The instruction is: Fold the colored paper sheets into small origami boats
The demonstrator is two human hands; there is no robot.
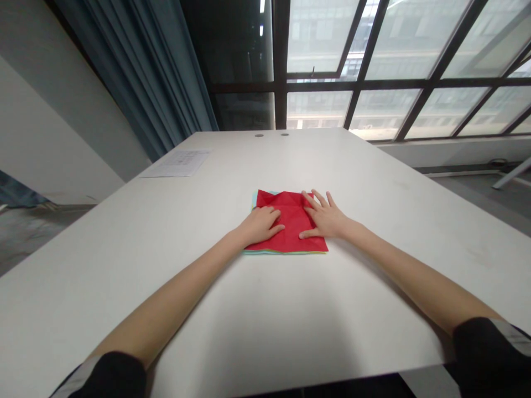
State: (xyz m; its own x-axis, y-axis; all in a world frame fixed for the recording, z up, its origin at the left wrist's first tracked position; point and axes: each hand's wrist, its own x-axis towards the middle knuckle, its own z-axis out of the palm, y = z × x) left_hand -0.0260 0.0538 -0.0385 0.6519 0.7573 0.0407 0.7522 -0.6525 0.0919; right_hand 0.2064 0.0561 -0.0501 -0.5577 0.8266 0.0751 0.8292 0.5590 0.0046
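Windows (323,36) rose beyond the white table (286,309), where a creased red sheet (292,221) lay between my hands, atop pale-blue and yellowish layers (254,200). My left hand (258,225) rested on its left side, open with fingers loosely bent; my right hand (327,219) spread wide over its right edge, neither visibly gripping. Smoothing it well, I judged, called for light, even pressure outward, without dragging its edges off the layers beneath.

Blue curtain (145,72) beside dark-framed windows (357,85)
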